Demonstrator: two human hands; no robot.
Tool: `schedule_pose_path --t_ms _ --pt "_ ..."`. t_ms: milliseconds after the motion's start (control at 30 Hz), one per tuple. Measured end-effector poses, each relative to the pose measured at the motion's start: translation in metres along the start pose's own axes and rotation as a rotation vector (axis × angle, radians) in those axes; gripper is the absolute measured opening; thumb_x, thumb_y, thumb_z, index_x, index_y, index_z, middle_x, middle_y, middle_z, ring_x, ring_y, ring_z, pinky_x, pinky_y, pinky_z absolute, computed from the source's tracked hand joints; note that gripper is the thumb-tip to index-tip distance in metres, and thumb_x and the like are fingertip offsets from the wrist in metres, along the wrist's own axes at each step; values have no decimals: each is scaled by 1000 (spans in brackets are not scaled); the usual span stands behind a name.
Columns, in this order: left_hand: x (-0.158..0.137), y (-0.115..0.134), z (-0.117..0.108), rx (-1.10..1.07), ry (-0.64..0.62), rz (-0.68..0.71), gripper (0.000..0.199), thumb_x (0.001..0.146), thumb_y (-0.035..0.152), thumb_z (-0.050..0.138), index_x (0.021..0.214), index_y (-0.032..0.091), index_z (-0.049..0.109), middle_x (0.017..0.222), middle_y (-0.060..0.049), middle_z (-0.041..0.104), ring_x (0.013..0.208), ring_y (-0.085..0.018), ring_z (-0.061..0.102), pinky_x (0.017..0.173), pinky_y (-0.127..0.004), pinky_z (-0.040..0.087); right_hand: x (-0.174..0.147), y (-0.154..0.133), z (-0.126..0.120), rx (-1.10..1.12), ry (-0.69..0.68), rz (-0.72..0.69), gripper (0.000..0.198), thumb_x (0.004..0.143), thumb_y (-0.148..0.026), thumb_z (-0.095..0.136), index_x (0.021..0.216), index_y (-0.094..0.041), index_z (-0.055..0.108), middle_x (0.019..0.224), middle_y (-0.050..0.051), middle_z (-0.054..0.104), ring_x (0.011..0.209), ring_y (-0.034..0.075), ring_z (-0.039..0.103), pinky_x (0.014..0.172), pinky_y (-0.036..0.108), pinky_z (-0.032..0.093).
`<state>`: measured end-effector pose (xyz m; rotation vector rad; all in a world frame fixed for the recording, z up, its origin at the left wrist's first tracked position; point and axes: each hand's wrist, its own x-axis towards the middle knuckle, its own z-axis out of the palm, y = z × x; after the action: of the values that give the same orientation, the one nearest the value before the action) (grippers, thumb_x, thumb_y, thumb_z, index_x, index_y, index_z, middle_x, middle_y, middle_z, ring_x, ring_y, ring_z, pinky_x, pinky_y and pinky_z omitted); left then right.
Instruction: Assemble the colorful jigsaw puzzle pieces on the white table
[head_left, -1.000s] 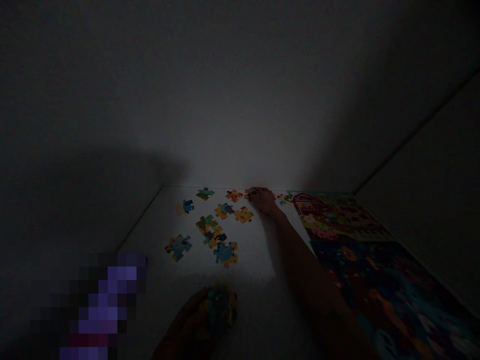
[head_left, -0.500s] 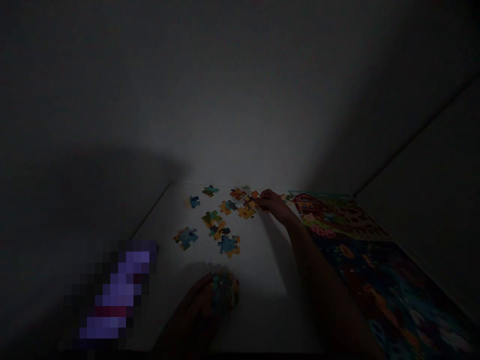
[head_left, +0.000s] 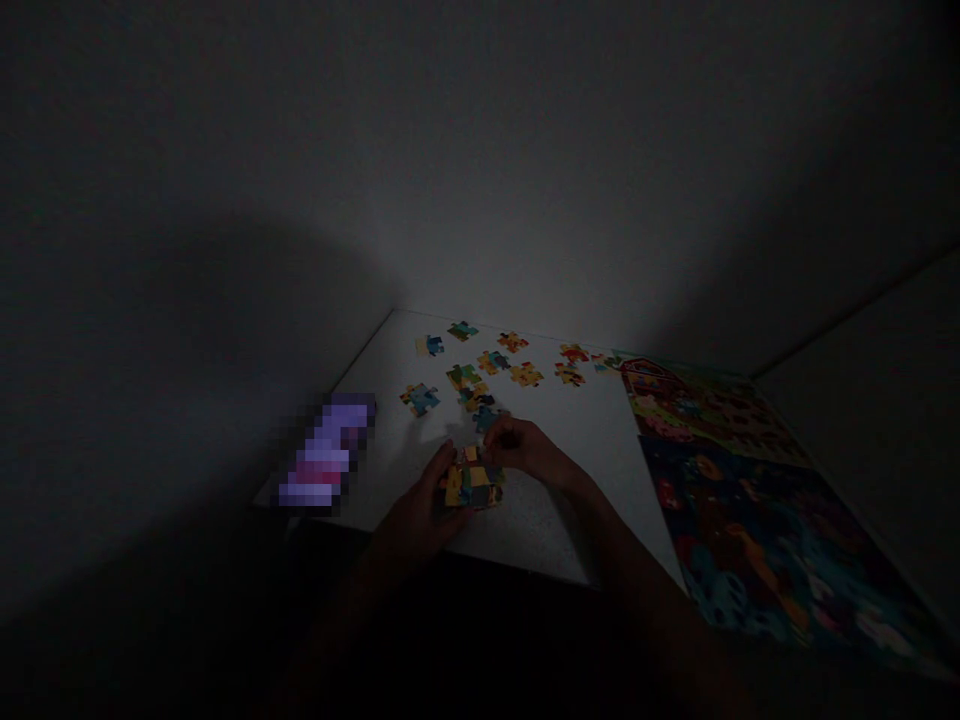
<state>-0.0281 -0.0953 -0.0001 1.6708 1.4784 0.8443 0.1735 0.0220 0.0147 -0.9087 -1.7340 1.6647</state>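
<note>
In dim light, my left hand is wrapped round a stack of jigsaw puzzle pieces above the near part of the white table. My right hand is at the stack's far right edge, thumb and fingers pinched on a top puzzle piece. How far that piece is lifted from the stack is hard to see. Just beyond the fingers lies a blue puzzle piece, partly hidden by the right hand. Further off, several loose pieces lie spread out, among them a yellow piece and a blue-and-yellow piece.
A blurred-out phone-like lit screen lies at the table's left edge. On the right are a farm picture and a dark blue sea picture. Walls stand behind and beside the white table.
My right hand has come back from the far puzzle pieces to the stack in my left hand. Pieces it had covered now show at the far right. The view has shifted.
</note>
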Motion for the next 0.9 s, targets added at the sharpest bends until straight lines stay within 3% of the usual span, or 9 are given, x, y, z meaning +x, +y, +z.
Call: schedule_pose_path --t_ms 133,200,267,367,433,500,667,800,900 --pt "0 1 -2 73 6 80 65 85 37 63 145 24 42 150 -9 49 135 -26 50 112 -44 42 1 4 2 -86 3 -20 30 71 -44 77 82 -19 65 73 -1 62 67 14 55 64 27 44" --pt "0 0 -2 95 27 146 54 87 35 61 139 26 51 151 -7 47 138 -26 46 114 -44 40 3 7 -8 -114 83 -60 28 75 -46 72 81 -19 66 76 0 63 71 15 56 69 29 45" --pt "0 -1 -1 112 39 189 47 88 34 60 134 26 56 152 -8 46 138 -25 46 113 -43 40 7 10 -26 -176 263 -81 27 78 -46 67 79 -19 65 76 0 63 72 16 56 72 30 46" --pt "1 -8 0 147 59 211 41 87 34 62 128 25 60 150 -9 49 135 -26 50 109 -42 46 12 16 -63 -385 670 -48 25 81 -42 58 81 -18 64 78 3 65 76 18 58 75 31 46" --pt "3 -15 0 163 83 229 34 87 34 63 120 25 64 148 -8 50 133 -26 52 106 -42 49 13 18 -89 -593 918 5 25 84 -35 53 88 -15 67 90 9 67 87 22 60 84 34 45" --pt "4 -22 2 161 106 271 30 86 33 64 115 26 64 146 -8 53 131 -26 54 103 -41 52 13 16 -112 -759 1049 81 29 86 -29 50 98 -12 69 104 15 67 99 26 59 91 37 42" --pt "5 -31 6 163 210 347 20 90 42 61 101 26 65 137 -6 60 118 -24 65 95 -38 57 20 12 -135 -1004 971 347 39 92 -31 49 122 -12 66 120 19 63 111 30 57 92 37 40" --pt "4 -30 9 157 233 319 25 90 47 60 103 26 64 136 -7 59 120 -24 63 97 -39 57 26 15 -132 -1093 870 384 47 92 -46 53 130 -21 62 131 16 57 120 32 51 98 41 37" --pt "4 -25 9 137 221 306 30 90 49 61 109 27 64 135 -7 59 121 -24 62 98 -40 56 24 18 -133 -1050 852 408 45 90 -45 55 129 -24 63 134 14 55 122 31 50 100 42 38"
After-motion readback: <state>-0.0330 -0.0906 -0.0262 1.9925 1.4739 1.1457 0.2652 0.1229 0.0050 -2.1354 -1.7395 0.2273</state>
